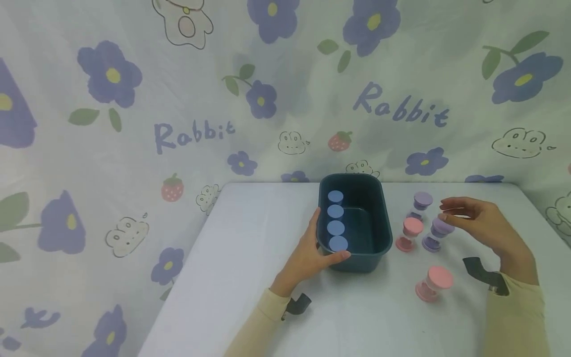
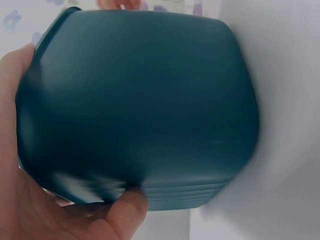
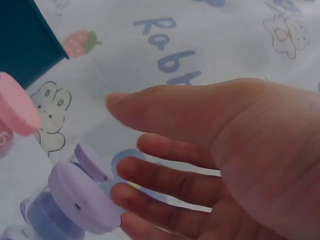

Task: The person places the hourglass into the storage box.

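A dark teal bin (image 1: 372, 248) stands on the table, and a row of several blue round tops (image 1: 336, 228) lines its left side inside. My left hand (image 1: 308, 250) grips the bin's near left corner, thumb along the near rim and fingers against the side. Just right of a purple sand timer (image 1: 432, 243), my right hand (image 1: 477, 220) hovers with nothing held. In the right wrist view its loosely bent fingers (image 3: 170, 185) come right up to the lid of the purple sand timer (image 3: 82, 197).
Another purple sand timer (image 1: 422, 202) stands farther back. One pink sand timer (image 1: 411, 229) is beside the bin's right wall, and a second pink sand timer (image 1: 436, 281) stands nearer the front. A printed cloth (image 1: 290, 99) hangs behind the white table (image 1: 232, 238).
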`<state>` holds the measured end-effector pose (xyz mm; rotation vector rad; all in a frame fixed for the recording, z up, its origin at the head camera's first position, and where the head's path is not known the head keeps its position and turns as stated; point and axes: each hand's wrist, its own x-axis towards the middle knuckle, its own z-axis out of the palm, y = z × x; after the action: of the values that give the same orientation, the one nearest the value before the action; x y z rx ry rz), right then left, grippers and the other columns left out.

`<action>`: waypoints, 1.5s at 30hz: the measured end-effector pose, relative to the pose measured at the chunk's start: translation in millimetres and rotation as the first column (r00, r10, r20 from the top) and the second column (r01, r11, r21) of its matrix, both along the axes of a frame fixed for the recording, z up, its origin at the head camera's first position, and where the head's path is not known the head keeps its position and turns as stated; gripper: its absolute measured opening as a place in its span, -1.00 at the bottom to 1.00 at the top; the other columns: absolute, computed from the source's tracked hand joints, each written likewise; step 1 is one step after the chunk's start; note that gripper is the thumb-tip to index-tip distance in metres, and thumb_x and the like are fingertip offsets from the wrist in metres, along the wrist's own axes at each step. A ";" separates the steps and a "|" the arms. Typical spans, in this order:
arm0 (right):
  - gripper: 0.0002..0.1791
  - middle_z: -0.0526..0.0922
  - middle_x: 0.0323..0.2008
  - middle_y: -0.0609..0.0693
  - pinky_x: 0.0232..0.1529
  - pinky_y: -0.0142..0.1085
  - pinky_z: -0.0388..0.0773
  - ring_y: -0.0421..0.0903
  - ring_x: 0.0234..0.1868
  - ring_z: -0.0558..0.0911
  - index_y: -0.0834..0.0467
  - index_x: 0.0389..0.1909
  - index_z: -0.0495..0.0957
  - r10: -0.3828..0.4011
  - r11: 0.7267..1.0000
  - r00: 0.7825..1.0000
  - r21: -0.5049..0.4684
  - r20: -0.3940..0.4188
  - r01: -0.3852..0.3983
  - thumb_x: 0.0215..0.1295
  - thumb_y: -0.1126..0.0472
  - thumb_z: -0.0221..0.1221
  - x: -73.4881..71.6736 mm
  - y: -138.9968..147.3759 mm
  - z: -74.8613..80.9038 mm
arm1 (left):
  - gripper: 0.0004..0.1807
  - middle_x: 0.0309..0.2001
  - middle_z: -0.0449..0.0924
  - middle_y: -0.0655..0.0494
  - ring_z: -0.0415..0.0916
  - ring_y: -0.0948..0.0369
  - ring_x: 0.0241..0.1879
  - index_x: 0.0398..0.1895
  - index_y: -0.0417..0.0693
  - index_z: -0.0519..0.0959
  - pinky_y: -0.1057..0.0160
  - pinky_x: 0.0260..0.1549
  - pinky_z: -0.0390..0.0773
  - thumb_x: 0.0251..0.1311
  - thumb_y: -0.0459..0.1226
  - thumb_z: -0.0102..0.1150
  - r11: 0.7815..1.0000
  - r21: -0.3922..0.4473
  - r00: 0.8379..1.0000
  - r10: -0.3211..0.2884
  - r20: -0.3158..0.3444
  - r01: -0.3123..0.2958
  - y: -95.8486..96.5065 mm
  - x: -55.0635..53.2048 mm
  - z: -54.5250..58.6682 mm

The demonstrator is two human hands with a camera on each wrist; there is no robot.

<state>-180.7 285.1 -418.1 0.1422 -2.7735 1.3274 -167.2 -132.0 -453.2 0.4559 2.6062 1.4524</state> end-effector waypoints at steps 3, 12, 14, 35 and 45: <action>-0.40 0.65 -0.11 -0.54 -0.20 -0.73 0.43 -0.76 -0.14 0.49 0.23 0.32 0.47 0.032 0.999 0.997 0.037 0.065 -0.034 0.39 0.02 0.34 -1.1 2.7 -3.5 | 0.35 0.70 -0.19 0.40 -0.03 0.10 0.67 0.67 0.52 -0.28 -0.32 0.53 0.18 -0.06 0.37 0.45 1.000 -0.006 1.000 0.005 0.004 -0.005 0.0 -0.1 -0.4; -0.22 0.52 0.33 0.33 0.15 0.12 0.61 -0.70 -0.09 0.39 0.21 0.45 0.37 0.097 0.987 0.967 0.099 0.237 -0.123 0.38 -0.14 0.31 -6.0 6.6 -12.9 | 0.35 0.70 -0.21 0.43 -0.03 0.12 0.67 0.65 0.57 -0.30 -0.30 0.54 0.17 -0.06 0.38 0.44 1.000 -0.024 1.000 0.009 0.000 -0.009 -0.7 -0.6 -0.5; -0.24 0.54 0.32 0.32 0.09 -0.10 0.65 -0.66 -0.08 0.42 0.22 0.42 0.39 0.112 0.986 0.964 0.095 0.242 -0.138 0.35 -0.11 0.35 -7.0 8.0 -14.7 | 0.35 0.70 -0.21 0.43 -0.03 0.12 0.67 0.65 0.56 -0.30 -0.30 0.54 0.18 -0.06 0.38 0.44 1.000 -0.024 1.000 0.008 0.001 -0.008 -0.6 -1.0 -0.3; -0.16 0.47 0.33 0.29 0.17 0.21 0.56 -0.37 0.02 0.55 0.24 0.37 0.36 0.027 0.995 0.962 0.084 0.271 -0.052 0.28 -0.21 0.38 -10.7 9.3 -17.8 | 0.35 0.70 -0.18 0.39 -0.02 0.10 0.67 0.66 0.52 -0.28 -0.30 0.52 0.21 -0.04 0.35 0.45 1.000 -0.003 1.000 -0.006 -0.005 0.006 -2.6 -3.3 0.0; -0.19 0.42 0.10 -0.37 0.01 -0.46 0.57 -0.60 -0.04 0.37 0.10 0.36 0.37 -0.027 0.999 0.973 0.044 0.231 0.017 0.25 -0.26 0.38 -6.5 3.8 -2.6 | 0.35 0.70 -0.20 0.42 -0.02 0.11 0.67 0.66 0.54 -0.30 -0.29 0.54 0.19 -0.04 0.38 0.44 1.000 -0.015 1.000 -0.009 -0.001 0.009 -1.9 -5.6 0.9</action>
<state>-187.2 288.9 -420.7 -0.0451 -2.9842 1.3619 -172.7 -133.8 -452.2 0.4670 2.6102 1.4299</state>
